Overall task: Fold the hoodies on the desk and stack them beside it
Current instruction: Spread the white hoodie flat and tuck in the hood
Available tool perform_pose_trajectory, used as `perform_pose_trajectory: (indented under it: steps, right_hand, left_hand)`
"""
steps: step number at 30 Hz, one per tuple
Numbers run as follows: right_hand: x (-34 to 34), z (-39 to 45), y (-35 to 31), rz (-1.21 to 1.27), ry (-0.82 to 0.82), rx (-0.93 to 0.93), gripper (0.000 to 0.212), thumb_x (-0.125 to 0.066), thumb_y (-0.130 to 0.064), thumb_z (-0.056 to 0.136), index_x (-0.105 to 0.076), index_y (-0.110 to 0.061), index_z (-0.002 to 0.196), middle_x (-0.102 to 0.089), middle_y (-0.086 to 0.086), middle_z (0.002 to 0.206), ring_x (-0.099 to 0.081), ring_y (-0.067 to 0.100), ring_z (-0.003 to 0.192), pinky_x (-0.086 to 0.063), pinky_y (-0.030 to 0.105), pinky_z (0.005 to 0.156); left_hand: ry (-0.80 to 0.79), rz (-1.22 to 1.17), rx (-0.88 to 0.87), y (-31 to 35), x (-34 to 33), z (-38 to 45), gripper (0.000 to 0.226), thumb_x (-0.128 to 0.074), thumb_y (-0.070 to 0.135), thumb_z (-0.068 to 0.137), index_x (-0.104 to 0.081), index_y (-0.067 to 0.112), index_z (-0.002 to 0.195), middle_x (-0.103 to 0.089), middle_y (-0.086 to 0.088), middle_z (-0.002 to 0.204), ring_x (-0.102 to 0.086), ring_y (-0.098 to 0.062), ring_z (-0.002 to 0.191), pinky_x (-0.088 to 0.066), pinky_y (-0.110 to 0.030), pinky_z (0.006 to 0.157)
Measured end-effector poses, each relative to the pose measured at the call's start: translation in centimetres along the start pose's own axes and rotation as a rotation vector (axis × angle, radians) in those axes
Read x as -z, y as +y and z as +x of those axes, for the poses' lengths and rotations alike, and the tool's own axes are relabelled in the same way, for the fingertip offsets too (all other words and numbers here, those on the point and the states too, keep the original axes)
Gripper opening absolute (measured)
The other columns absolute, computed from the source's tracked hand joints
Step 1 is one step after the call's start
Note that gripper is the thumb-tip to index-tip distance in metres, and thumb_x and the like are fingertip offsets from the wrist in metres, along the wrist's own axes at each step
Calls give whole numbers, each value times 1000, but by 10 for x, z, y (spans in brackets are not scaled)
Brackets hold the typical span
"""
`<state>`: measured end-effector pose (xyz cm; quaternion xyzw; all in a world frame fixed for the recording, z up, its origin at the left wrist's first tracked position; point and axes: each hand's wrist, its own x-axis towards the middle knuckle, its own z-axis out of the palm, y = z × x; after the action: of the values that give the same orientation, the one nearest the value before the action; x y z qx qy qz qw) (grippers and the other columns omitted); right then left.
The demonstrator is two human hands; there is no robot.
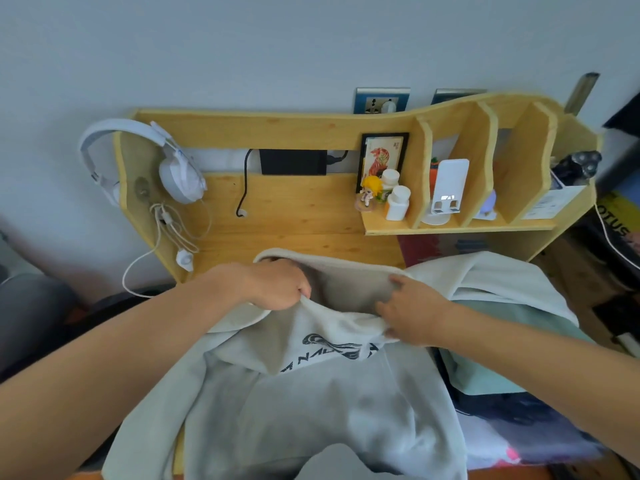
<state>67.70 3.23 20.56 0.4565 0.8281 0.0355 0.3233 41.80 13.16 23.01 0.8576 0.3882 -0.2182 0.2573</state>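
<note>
A light grey hoodie (311, 403) with dark lettering on its chest lies front-up on the wooden desk (294, 216), its hem hanging over the near edge. My left hand (277, 285) is shut on the left edge of its hood. On the hood's right side my right hand (412, 310) pinches the cloth. The hood (346, 289) is spread wide between both hands. More clothes lie to the right: a white garment (491, 275) on top, a pale green one (485, 351) under it, and dark cloth below.
The desk's back shelf holds a framed picture (382, 157), a small figurine (369, 192), white bottles (396, 202) and a white stand (448, 185). White headphones (173, 164) and cables (166, 237) hang at the left side panel. A black box (292, 161) sits at the back.
</note>
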Motion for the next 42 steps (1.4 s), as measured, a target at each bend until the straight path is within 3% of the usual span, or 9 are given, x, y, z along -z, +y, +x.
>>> perform_pose_trajectory:
  steps: [3,8,13,17,21,29,35,39,42]
  right_hand:
    - [26,3,18,179,169,-130,26,-48,-9,94,-56,-27,110,-60,-15,79,-65,17,94,-3,48,124]
    - [12,-10,51,551,-8,-149,8,-57,-32,96,-52,-27,101,-58,-6,88,-57,20,87,-51,42,83]
    - [-3,-13,64,366,399,-180,15,-59,-34,94,-71,-27,92,-35,-4,140,-62,19,91,-55,40,72]
    - [-17,-8,41,423,190,-221,22,-56,-42,97,-73,-29,103,-25,0,158,-66,20,97,-55,38,78]
    - [-30,-4,18,460,-58,-134,20,-55,-29,96,-71,-19,102,-64,-1,111,-60,22,106,-49,40,90]
    - [6,-23,42,795,-27,-85,38,-47,-48,103,-67,-20,86,-52,-6,97,-54,9,88,-41,21,75]
    - [46,79,58,439,644,-544,37,-59,-3,86,-67,-11,121,-49,16,137,-52,40,115,-52,49,90]
    - [11,106,-16,552,580,-258,46,-70,-9,78,-66,-10,123,-57,17,135,-57,40,119,-53,48,96]
    - [-51,119,-40,725,193,-217,58,-51,-34,102,-34,-19,155,-20,14,165,-19,38,151,-25,51,123]
  left_hand:
    - [14,37,-25,9,3,-6,37,-34,9,91,-58,30,73,-53,9,75,-51,-26,91,-26,-38,95]
    - [86,328,-45,-22,17,-28,25,-38,31,103,-40,26,78,-47,7,78,-49,-23,98,-37,-40,84]
    - [710,636,-161,-56,-4,-31,45,-44,51,101,-75,26,81,-54,3,100,-52,-25,104,-40,-47,100]
    - [599,495,-149,-73,-44,-25,66,-31,64,100,-77,26,73,-71,0,112,-58,-29,117,-41,-48,102]
    - [382,-23,-98,-53,-88,-29,56,-36,74,93,-37,25,65,-42,13,74,-39,-2,68,-33,-23,63]
    - [399,-698,39,-60,-47,-54,27,-76,7,85,-58,28,83,-58,12,80,-50,-5,71,-42,-21,69]
    - [1276,-327,361,-67,39,24,28,-59,-6,85,-68,16,100,-52,-11,116,-51,-27,107,-40,-35,98]
    - [1069,-144,180,-37,-45,67,36,-65,15,90,-63,15,125,-53,-14,133,-51,-36,121,-45,-48,102]
    - [790,-43,179,-43,-142,85,46,-55,35,98,-56,15,139,-49,-18,146,-49,-41,132,-47,-56,103]
